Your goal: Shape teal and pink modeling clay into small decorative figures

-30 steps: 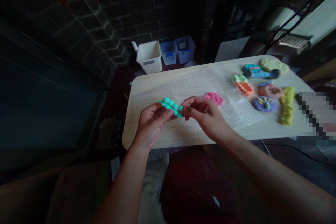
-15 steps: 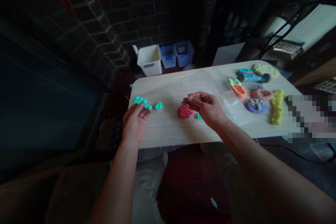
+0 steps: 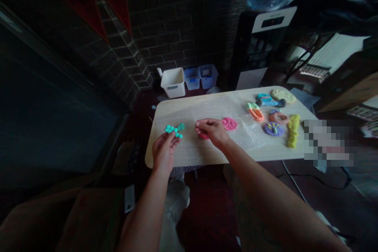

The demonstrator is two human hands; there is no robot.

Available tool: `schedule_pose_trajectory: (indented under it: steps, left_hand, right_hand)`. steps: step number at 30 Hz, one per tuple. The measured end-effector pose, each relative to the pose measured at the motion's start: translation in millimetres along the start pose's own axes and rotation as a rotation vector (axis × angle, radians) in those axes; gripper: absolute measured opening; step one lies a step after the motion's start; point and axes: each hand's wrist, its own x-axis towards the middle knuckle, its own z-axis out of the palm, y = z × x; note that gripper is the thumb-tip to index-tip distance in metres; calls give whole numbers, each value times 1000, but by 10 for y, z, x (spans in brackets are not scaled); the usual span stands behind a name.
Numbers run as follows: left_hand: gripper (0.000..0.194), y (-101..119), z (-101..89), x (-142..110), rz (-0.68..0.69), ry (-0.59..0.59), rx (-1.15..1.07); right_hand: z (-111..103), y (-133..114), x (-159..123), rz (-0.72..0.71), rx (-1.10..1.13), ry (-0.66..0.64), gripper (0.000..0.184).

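A string of small turquoise clay balls (image 3: 175, 130) is pinched between the thumb and fingers of my left hand (image 3: 163, 152), above the left part of the bubble wrap. Just behind the balls lies a separate turquoise clay lump (image 3: 181, 126). My right hand (image 3: 215, 130) is closed in a pinch over the middle of the wrap; whatever its fingertips hold is too small to make out. Under it, a pink-red clay piece (image 3: 203, 136) is partly covered by the fingers. A flat pink clay piece (image 3: 230, 123) lies just beyond the right hand.
Bubble wrap (image 3: 191, 151) covers much of the pale table (image 3: 218, 160). Several coloured clay shapes lie on the right side, among them a purple disc (image 3: 273, 128) and a yellow strip (image 3: 293, 132). Storage bins (image 3: 173, 86) and a water dispenser (image 3: 251, 47) stand behind.
The view has shifted. My left hand with the turquoise balls has come closer to the turquoise lump. My right hand has moved left and nearer, uncovering the flat pink piece; a small turquoise piece is now hidden.
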Motion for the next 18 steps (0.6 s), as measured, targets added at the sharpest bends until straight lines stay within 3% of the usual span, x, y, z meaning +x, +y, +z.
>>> schedule_pose_trajectory:
  steps: [6, 10, 13, 18]
  left_hand:
    - [39, -73, 86, -108, 22, 43, -78]
    - [37, 68, 97, -59, 25, -13, -113]
    - [36, 212, 26, 0, 68, 6, -161]
    - [36, 353, -169, 31, 64, 44, -208]
  right_hand:
    - [71, 132, 44, -8, -25, 19, 32]
    - [125, 168, -10, -4, -136, 27, 47]
    - [130, 153, -61, -13, -223, 51, 59]
    - [106, 73, -141, -50, -312, 55, 48]
